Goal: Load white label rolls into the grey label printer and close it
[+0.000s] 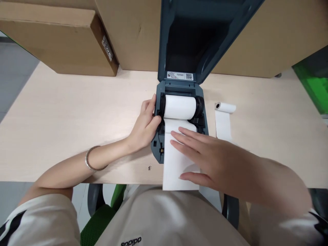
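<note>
A dark blue-grey label printer (159, 89) stands on the table with its lid (162, 41) raised. A white label roll (180, 107) sits inside between black holders, and its paper strip (174, 171) runs out toward me past the table edge. My left hand (146, 124) grips the printer's left side, thumb over the rim and fingers along the outer wall. Over the strip, my right hand (202, 155) lies flat with its fingers spread, fingertips on the paper or just above it. The right hand hides part of the strip and the printer's front right.
On the table (64, 112), a small paper roll (225, 107) lies to the right of the printer, partly unrolled toward me. A cardboard box (48, 37) stands at the back left. More cardboard (269, 37) rises behind the printer. A tiny dark scrap (149, 168) lies near the front edge.
</note>
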Motion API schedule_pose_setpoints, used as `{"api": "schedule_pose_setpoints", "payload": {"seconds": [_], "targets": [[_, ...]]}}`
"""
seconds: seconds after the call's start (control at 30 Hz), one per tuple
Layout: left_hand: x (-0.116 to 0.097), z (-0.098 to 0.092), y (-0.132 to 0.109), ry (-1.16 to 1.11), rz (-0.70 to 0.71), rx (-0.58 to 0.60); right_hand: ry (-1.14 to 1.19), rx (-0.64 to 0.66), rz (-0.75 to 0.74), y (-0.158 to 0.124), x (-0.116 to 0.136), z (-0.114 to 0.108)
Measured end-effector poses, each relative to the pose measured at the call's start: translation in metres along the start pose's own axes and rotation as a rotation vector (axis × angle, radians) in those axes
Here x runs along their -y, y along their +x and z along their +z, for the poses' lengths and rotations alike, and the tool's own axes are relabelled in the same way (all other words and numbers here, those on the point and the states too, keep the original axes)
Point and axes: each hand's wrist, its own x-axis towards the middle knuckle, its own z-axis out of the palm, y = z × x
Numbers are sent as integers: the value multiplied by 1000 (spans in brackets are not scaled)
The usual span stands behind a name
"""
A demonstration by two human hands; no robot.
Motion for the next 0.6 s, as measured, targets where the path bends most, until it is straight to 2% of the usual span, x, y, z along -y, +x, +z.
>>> {"api": "schedule_pose_setpoints", "payload": {"seconds": [0.1, 0.2, 0.33, 0.4, 0.43, 0.5, 0.57, 0.6], "targets": [[0, 1, 1, -17, -5, 3, -6, -25, -8, -4, 0, 16], [1, 2, 0, -42, -12, -4, 3, 43, -15, -1, -2, 9], [2, 3, -1, -86, -42, -18, 94, 241, -29, 2, -12, -34], [2, 4, -1, -115, -65, -31, 155, 227, 25, 6, -24, -63], [2, 5, -1, -129, -82, -41, 172, 185, 94, 9, -32, -76], [1, 8, 0, -162, -112, -64, 162, -6, 316, 20, -55, -96], [-1, 12, 0, -204, -130, -99, 168, -322, 523, 35, -84, -101], [-3, 14, 0, -227, -138, -118, 221, -500, 572, 43, -101, -98]]}}
